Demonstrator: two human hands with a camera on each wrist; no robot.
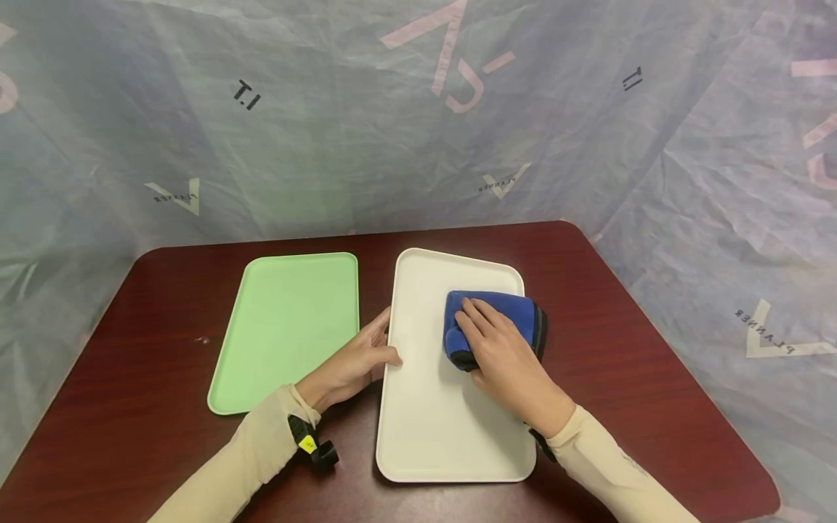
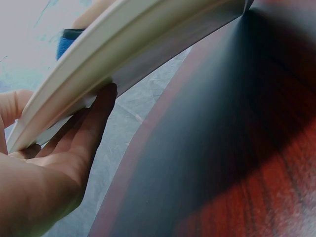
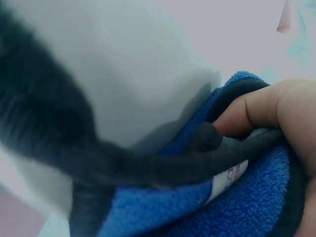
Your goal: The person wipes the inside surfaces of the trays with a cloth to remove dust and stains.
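Observation:
A white rectangular tray (image 1: pixel 425 428) is lifted along its left side, its underside showing above the table in the left wrist view. My left hand (image 1: pixel 353 363) grips that edge, with the thumb on the rim and the fingers (image 2: pixel 101 111) beneath. On the tray's upper right part lies a folded blue cloth (image 1: pixel 516 312) with dark edging, reaching over the right rim. My right hand (image 1: pixel 503 356) holds the cloth against the tray, fingers spread on top. In the right wrist view its thumb (image 3: pixel 242 116) tucks into the cloth's fold, beside a white label (image 3: pixel 229 180).
A light green tray (image 1: pixel 288 334) lies flat on the dark red table (image 1: pixel 608 378), left of the white one. Grey printed sheeting (image 1: pixel 392 145) surrounds the table's back and sides. A black strap with a small device (image 1: pixel 314 443) sits on the left wrist.

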